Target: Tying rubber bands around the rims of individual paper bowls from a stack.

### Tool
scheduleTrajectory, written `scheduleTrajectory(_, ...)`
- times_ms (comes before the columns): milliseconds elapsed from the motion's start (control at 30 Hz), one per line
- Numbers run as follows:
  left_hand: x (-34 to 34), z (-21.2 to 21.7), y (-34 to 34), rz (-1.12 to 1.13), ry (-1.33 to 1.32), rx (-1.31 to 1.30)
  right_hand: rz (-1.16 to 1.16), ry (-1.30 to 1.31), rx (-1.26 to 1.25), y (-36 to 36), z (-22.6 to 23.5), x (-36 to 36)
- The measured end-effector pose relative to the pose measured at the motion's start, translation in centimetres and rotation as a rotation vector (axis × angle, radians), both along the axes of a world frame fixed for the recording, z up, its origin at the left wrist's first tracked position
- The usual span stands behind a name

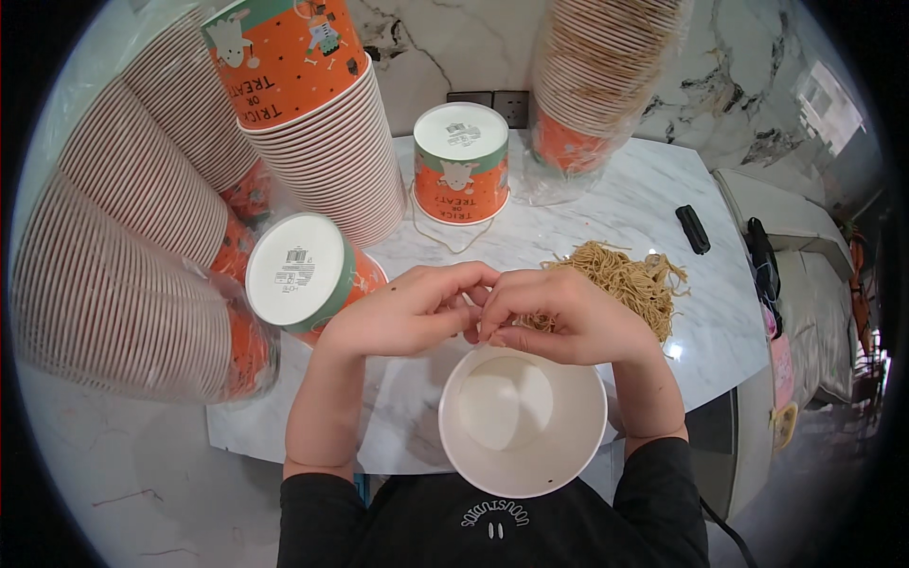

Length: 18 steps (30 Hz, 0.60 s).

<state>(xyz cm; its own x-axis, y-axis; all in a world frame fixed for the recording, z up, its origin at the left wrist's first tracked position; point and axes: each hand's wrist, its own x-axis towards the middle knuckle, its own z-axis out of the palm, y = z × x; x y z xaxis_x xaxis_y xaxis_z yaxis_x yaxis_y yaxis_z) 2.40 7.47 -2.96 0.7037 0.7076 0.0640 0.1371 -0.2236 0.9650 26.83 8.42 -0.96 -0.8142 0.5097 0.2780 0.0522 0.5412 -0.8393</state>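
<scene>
A paper bucket (592, 407), white inside, stands mouth up in front of my body, with a small dark hole near its near rim. My left hand (417, 308) and my right hand (554, 312) meet just over its far rim. The fingers of both are closed in a pinch, fingertips almost touching; what they hold, if anything, is hidden. The right thumb lies close to the rim. Beside and partly behind the right hand is a heap of tan cords (630, 289). An upturned orange and green bucket (294, 275) lies near my left wrist.
Farther back stands an upturned orange bucket (461, 180) with a cord handle on the marble table (417, 407). Tall nested bucket stacks rise at left (322, 142) and back right (606, 66), some wrapped in plastic. A black object (692, 230) lies at the right.
</scene>
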Motion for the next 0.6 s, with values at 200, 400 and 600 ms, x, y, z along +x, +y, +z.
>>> scheduleTrajectory(200, 0.4, -0.1, 0.6, 0.004, -0.029, -0.424, -0.043, -0.082, -0.011, -0.2, 0.8, 0.6)
scheduleTrajectory(400, 0.8, -2.0, 1.4, -0.115, -0.141, -0.441, -0.042, -0.063, 0.010, -0.4, 0.9, 1.2)
scheduleTrajectory(600, -0.2, 0.2, 0.6, 0.189, -0.052, -0.370, -0.196, -0.119, -0.108, -0.5, 1.1, 0.8)
